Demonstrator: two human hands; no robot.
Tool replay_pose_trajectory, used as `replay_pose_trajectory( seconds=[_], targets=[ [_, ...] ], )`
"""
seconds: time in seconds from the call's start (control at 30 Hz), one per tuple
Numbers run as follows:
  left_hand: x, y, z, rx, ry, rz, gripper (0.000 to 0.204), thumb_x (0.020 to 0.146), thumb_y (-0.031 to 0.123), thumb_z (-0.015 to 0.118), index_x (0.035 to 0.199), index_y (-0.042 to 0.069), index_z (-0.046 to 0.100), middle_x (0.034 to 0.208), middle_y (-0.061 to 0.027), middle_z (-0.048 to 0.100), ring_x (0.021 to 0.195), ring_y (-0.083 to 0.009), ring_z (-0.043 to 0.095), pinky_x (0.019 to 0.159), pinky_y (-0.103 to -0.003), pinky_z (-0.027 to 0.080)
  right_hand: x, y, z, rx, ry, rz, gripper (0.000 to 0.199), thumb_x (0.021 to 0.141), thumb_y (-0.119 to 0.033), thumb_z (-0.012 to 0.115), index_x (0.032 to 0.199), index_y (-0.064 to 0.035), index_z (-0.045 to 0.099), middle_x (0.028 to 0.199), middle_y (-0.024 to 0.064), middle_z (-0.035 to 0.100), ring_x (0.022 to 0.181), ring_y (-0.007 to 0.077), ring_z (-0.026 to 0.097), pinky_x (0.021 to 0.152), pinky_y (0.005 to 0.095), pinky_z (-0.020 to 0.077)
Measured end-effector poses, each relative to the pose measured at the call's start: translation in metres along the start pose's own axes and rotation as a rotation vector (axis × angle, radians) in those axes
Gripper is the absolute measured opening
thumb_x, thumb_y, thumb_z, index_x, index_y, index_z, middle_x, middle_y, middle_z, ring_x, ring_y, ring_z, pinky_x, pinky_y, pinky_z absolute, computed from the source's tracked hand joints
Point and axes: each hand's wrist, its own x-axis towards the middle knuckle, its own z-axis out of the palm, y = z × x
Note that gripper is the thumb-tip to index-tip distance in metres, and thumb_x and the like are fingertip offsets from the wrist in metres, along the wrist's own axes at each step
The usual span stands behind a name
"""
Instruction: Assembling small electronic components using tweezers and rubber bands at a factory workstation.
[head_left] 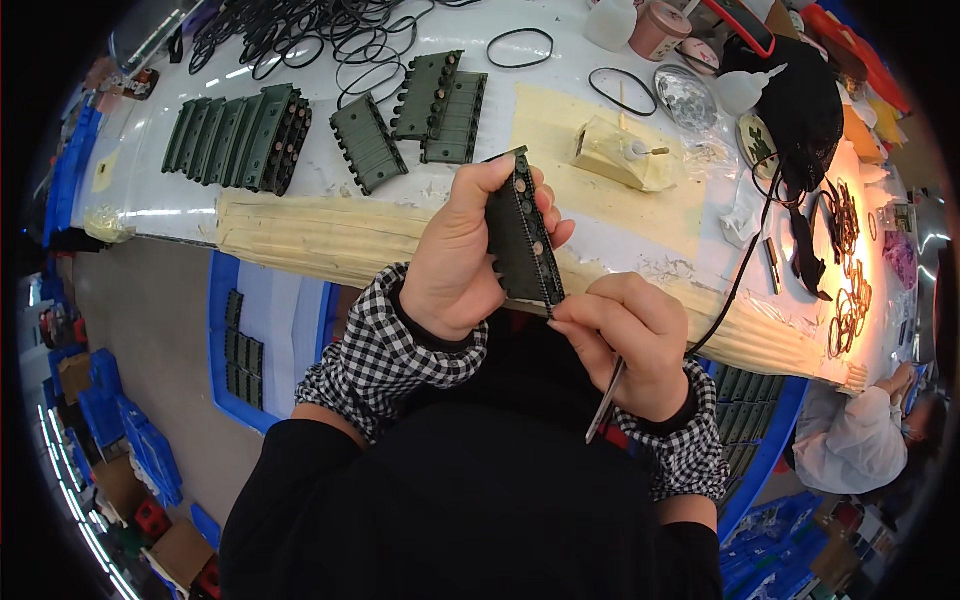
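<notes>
My left hand (pixel 450 260) is wrapped round a dark green moulded plastic part (pixel 512 240), thumb near its top end. The part is tilted, showing a long edge with round copper-coloured spots and a thin black strip along it. At its lower end my right hand (pixel 640 335) pinches with thumb and forefinger; whatever lies between those fingertips is too small to make out. A slim metal tool (pixel 605 405) is also held in the right hand, sticking out below the fingers. Similar green parts (pixel 365 145) lie on the table beyond, with a row of them (pixel 240 140) further left.
Black rubber rings (pixel 520 48) lie at the back, many heaped (pixel 300 35). A tape-wrapped block (pixel 625 153) sits on yellow paper. Right of it are a squeeze bottle (pixel 745 92) and a black cord (pixel 740 270). Blue trays (pixel 222 340) sit below the padded table edge (pixel 320 237).
</notes>
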Motion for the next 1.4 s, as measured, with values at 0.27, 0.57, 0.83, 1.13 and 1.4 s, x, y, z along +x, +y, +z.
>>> replay_pose_trajectory(
  seconds=[0.27,0.57,0.83,1.13,1.4],
  targets=[
    [-0.001,0.001,0.002,-0.066,-0.033,-0.016,0.029,0.093,0.034,0.057,0.09,0.005,0.058,0.081,-0.0023,0.056,0.077,-0.0147,0.054,0.083,-0.029,0.048,-0.004,0.0,-0.005,-0.193,0.043,-0.145,0.027,0.063,-0.006,0.077,0.089,-0.0058,0.069,0.074,0.0019,0.058,0.053,0.0151,0.054,0.046,0.0278,0.0402],
    [-0.002,-0.002,0.002,-0.23,-0.05,-0.092,0.028,0.093,0.032,0.057,0.09,0.004,0.058,0.081,-0.0027,0.055,0.077,-0.0149,0.057,0.084,-0.03,0.054,-0.015,-0.001,0.012,-0.028,0.244,-0.092,0.032,0.061,-0.004,0.082,0.091,-0.0092,0.073,0.073,-0.0004,0.057,0.054,0.0133,0.053,0.048,0.0269,0.0407],
    [-0.005,-0.005,0.004,-0.087,-0.015,0.049,0.029,0.094,0.035,0.054,0.088,0.006,0.054,0.082,-0.0011,0.055,0.079,-0.0143,0.056,0.085,-0.03,0.053,-0.013,-0.006,0.023,0.051,0.346,0.06,0.026,0.066,-0.001,0.081,0.09,-0.007,0.072,0.078,0.0034,0.061,0.06,0.0138,0.058,0.051,0.0252,0.043],
    [-0.012,0.001,0.007,-0.107,-0.047,0.06,0.029,0.093,0.035,0.053,0.092,0.007,0.056,0.083,-0.0015,0.055,0.079,-0.0154,0.055,0.084,-0.031,0.053,-0.002,-0.02,0.01,0.071,0.258,0.265,0.025,0.067,-0.005,0.082,0.089,-0.0023,0.069,0.079,0.0075,0.064,0.066,0.0173,0.063,0.055,0.0269,0.0495],
    [-0.009,-0.001,0.008,-0.192,-0.057,-0.029,0.029,0.093,0.037,0.052,0.093,0.008,0.057,0.083,-0.0025,0.056,0.079,-0.0157,0.058,0.088,-0.034,0.053,-0.009,-0.01,0.016,-0.118,0.293,-0.007,0.03,0.067,-0.008,0.081,0.094,-0.0031,0.071,0.079,0.0077,0.067,0.061,0.0201,0.063,0.054,0.0288,0.0498]
  ],
)
